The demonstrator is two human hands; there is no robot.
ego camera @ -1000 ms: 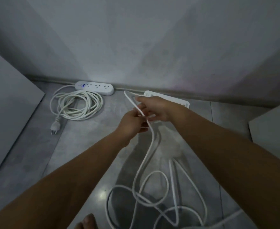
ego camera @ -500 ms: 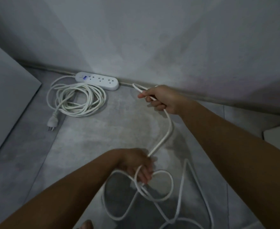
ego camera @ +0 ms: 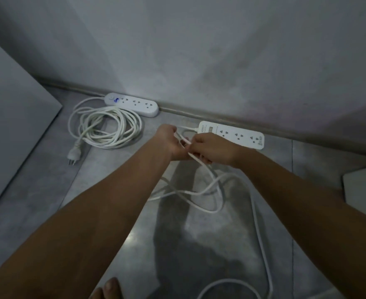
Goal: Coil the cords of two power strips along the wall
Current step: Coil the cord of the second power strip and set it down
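Left hand (ego camera: 170, 140) and right hand (ego camera: 210, 150) together, fingers closed on loose white cord (ego camera: 201, 192) of right flat white power strip (ego camera: 231, 134). Left strip's cord (ego camera: 104, 128) lies coiled.

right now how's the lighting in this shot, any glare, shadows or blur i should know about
Head view: dim overall, with a pale bright patch on the wall above the left power strip; a dark shadow falls across the floor under the arms, with a small glare spot beside it; the wide lens bends the baseboard; the left hand and right hand on the cord look slightly soft.
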